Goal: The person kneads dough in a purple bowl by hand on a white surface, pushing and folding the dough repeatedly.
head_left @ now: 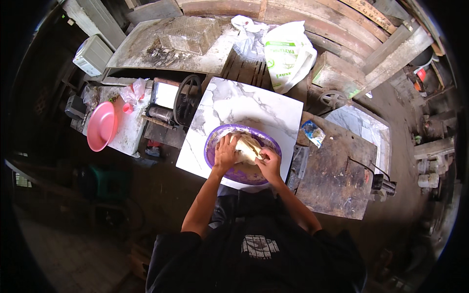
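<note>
Work surface: square white top with grey marbling [278,110], largest item in reach, set at a slant to the wearer. On its near part: oval purple basin [246,129], inner wall smeared with pale residue. Inside basin, toward its middle: pale, dough-like mass [248,148], folded in appearance, long axis running from upper left down to lower right.

Left hand [225,155]: at the mass's left end, fingers extended and slightly parted, laid on that side, not closed round it. Right hand [269,164]: at the lower-right end, fingers bent in and apparently pinching the edge there; thumb contact not resolved.

Key relation: mass lies between the two hands, to the right of the left fingers and up and left of the right ones. Both hands touch it, so neither is clearly nearer; the long axis roughly joins them
</note>
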A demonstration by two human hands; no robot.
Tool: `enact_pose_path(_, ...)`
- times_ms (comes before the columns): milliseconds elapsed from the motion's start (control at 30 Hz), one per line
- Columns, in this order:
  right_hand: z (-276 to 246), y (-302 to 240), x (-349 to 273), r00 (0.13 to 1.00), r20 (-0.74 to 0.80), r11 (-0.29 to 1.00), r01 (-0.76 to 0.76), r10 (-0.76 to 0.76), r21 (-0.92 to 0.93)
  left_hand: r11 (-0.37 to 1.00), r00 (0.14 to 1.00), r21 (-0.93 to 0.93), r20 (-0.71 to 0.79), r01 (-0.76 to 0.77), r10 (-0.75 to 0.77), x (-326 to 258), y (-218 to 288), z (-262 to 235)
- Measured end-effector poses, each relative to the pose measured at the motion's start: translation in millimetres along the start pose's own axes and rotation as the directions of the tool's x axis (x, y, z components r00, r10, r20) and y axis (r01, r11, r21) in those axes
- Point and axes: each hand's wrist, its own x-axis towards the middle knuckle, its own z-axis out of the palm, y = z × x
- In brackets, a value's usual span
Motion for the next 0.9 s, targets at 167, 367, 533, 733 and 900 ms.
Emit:
enact_pose_path(167,-1.0,-23.2,1.0,1.0,0.019,0.999,-0.017,0.017,-0.035,1.0,1.0,0.022,-0.015,0.01,-0.01,4.7,-5.3,5.5)
enact_pose_path(367,12.9,-52.4,5.5,0.98,0.122,0.921,0.187,-0.154,-0.343,0.995,0.995,0.086,0.076,0.056,-0.062,0.5,12.8,2.9)
enact_pose_path(533,14.1,-40.1,18.0,0.951,0.235,0.923,0.263,-0.199,-0.28,0.998,0.999,-0.069,0.049,-0.01,0.013,3.0,2.9,9.8)
enact_pose_path(733,7.5,-41.6,36.4,0.923,0.364,0.965,0.196,-0.122,-0.176,0.957,0.992,-0.29,0.105,-0.031,0.064,-2.7,-2.5,17.5)
enact_pose_path(900,14.5,-33.8,45.1,0.939,0.328,0.879,0.238,-0.1,-0.414,0.862,0.922,-0.507,0.331,-0.007,0.202,3.6,-14.9,5.1)
